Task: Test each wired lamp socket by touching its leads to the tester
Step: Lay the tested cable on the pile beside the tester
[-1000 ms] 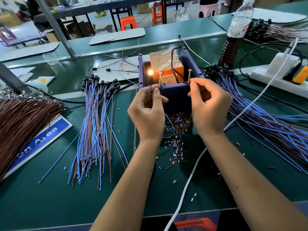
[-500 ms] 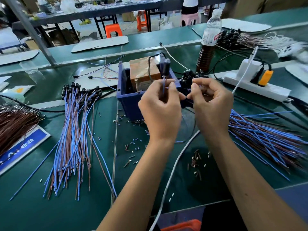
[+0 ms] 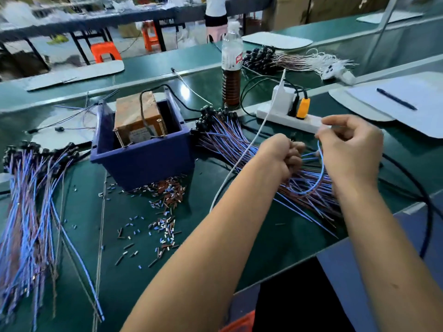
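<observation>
A: Why are both hands off to the right of the tester (image 3: 143, 130)?

B: Likely picking the next socket. The left hand (image 3: 281, 156) is fisted around thin blue and brown leads over the right pile (image 3: 239, 142); the right hand (image 3: 352, 149) pinches a springy blue lead (image 3: 320, 173) looping between them

A: Tester itself?

B: A boxy, tape-wrapped block in a blue bin, untouched, left of both hands

Assembly workshop: green workbenches (image 3: 167, 65), wire bundles (image 3: 28, 200).

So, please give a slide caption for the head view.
Both hands hold one blue wire beside the tester.
</observation>
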A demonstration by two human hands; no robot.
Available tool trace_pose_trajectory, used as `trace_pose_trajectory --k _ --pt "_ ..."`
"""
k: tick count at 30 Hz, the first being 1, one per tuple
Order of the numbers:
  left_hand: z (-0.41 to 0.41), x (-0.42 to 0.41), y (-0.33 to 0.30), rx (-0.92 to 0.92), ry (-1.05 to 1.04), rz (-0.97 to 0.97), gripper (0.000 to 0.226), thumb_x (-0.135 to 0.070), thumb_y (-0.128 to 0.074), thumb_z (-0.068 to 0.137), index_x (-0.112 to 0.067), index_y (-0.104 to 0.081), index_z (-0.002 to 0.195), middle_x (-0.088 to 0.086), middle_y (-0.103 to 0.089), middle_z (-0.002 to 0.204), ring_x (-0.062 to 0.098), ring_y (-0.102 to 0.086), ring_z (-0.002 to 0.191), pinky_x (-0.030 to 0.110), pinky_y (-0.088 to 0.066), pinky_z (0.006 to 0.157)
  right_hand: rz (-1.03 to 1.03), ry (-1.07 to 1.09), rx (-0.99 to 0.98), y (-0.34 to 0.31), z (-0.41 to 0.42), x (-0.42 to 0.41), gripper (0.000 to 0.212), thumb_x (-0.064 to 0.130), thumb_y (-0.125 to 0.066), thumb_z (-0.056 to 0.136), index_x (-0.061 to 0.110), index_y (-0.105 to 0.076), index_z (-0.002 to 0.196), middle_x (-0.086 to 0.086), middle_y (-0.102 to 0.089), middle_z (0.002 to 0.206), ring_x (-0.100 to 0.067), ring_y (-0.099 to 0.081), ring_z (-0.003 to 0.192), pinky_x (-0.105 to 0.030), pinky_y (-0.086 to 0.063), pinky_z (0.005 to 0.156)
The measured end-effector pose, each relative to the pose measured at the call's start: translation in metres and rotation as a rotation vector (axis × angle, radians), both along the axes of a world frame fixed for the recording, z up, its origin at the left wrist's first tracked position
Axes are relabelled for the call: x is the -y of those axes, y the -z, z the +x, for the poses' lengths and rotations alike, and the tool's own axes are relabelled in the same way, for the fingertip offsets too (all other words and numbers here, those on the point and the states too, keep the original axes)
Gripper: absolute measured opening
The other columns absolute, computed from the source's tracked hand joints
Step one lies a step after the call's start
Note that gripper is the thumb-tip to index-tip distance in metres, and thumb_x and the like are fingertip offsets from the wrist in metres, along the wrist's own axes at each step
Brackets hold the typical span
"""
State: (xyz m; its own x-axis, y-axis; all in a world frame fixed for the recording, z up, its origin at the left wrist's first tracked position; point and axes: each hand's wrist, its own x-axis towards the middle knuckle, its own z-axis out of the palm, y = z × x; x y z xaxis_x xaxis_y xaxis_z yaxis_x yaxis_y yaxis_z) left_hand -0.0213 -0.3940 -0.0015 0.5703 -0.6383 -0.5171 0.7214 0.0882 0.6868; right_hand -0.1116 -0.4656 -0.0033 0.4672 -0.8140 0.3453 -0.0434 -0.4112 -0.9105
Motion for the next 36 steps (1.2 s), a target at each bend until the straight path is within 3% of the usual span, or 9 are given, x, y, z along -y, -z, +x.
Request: trace_pose_trajectory --k 4,8,11,15,20,23,25,31,36 --pt "0.026 -0.013 -0.009 -0.007 -0.247 -0.063 0.032 0.011 -0.019 0.09 -0.012 -0.038 0.078 -0.002 -0.031 0.067 0.001 -0.026 0.025 0.011 -0.017 0.03 -0.291 0.092 -0.151 -0.002 -0.004 0.009 0.03 0.035 -0.064 0.093 0.02 -0.077 0.115 -0.009 -0.068 0.115 -0.025 -0.063 0.101 -0.035 -0.051 0.094" --pt "0.051 -0.031 -0.006 0.024 -0.541 -0.074 0.027 0.005 -0.02 0.105 -0.006 -0.044 0.098 0.006 -0.042 0.068 0.005 -0.037 0.029 0.012 -0.032 0.032 -0.609 -0.076 -0.376 0.0 0.017 -0.015 0.046 0.054 -0.057 0.096 0.023 -0.073 0.126 -0.011 -0.044 0.153 -0.037 -0.034 0.141 -0.054 -0.033 0.111" --pt "0.061 -0.042 -0.007 0.002 -0.666 -0.155 0.028 0.005 -0.025 0.106 -0.005 -0.047 0.092 0.009 -0.047 0.07 0.007 -0.044 0.036 0.012 -0.039 0.036 -0.694 -0.24 -0.611 0.013 0.037 -0.032 0.046 0.064 -0.053 0.098 0.032 -0.075 0.122 -0.007 -0.019 0.17 -0.033 -0.01 0.156 -0.062 -0.012 0.122" --pt "0.071 -0.057 -0.01 -0.002 -0.777 -0.296 0.035 -0.001 -0.029 0.11 -0.004 -0.05 0.082 0.013 -0.054 0.074 0.013 -0.051 0.05 0.015 -0.048 0.041 -0.749 -0.292 -0.638 0.023 0.046 -0.039 0.032 0.063 -0.063 0.093 0.039 -0.08 0.106 -0.006 -0.021 0.169 -0.033 -0.006 0.157 -0.062 -0.004 0.123" --pt "0.077 -0.065 -0.02 0.002 -0.823 -0.371 0.026 -0.001 -0.037 0.11 -0.001 -0.053 0.09 0.013 -0.055 0.075 0.015 -0.054 0.055 0.018 -0.053 0.046 -0.731 -0.32 -0.463 0.007 0.037 -0.042 0.024 0.052 -0.067 0.096 0.033 -0.082 0.098 0.003 -0.059 0.139 -0.026 -0.036 0.14 -0.057 -0.018 0.116" --pt "0.074 -0.064 -0.017 0.185 -0.783 -0.193 0.021 -0.003 -0.05 0.107 -0.008 -0.057 0.087 0.006 -0.06 0.071 0.011 -0.054 0.054 0.022 -0.051 0.053 -0.646 -0.35 -0.317 -0.009 0.031 -0.042 0.027 0.042 -0.062 0.102 0.023 -0.076 0.089 0.005 -0.072 0.094 -0.024 -0.061 0.099 -0.042 -0.039 0.094" --pt "0.073 -0.064 -0.008 0.332 -0.76 -0.004 0.018 -0.008 -0.058 0.104 -0.013 -0.059 0.087 0.002 -0.06 0.069 0.007 -0.049 0.045 0.023 -0.046 0.05 -0.59 -0.38 -0.299 -0.016 0.027 -0.041 0.03 0.038 -0.06 0.104 0.017 -0.074 0.087 0.0 -0.067 0.072 -0.025 -0.059 0.069 -0.035 -0.042 0.067" --pt "0.074 -0.07 0.017 0.773 -0.683 0.587 0.022 -0.022 -0.069 0.097 -0.019 -0.061 0.076 0.001 -0.067 0.077 0.026 -0.07 0.074 0.037 -0.061 0.079 -0.607 -0.32 -0.701 0.001 0.022 -0.039 0.024 0.042 -0.063 0.101 0.019 -0.066 0.093 -0.012 -0.07 0.093 -0.036 -0.063 0.085 -0.035 -0.043 0.07" --pt "0.066 -0.078 0.034 1.047 -0.581 0.929 0.022 -0.032 -0.072 0.096 -0.014 -0.06 0.095 0.003 -0.068 0.09 0.019 -0.063 0.082 0.027 -0.04 0.07 -0.626 -0.2 -0.739 0.013 0.024 -0.049 0.03 0.049 -0.075 0.09 0.02 -0.071 0.081 -0.008 -0.071 0.085 -0.035 -0.067 0.085 -0.033 -0.045 0.069"
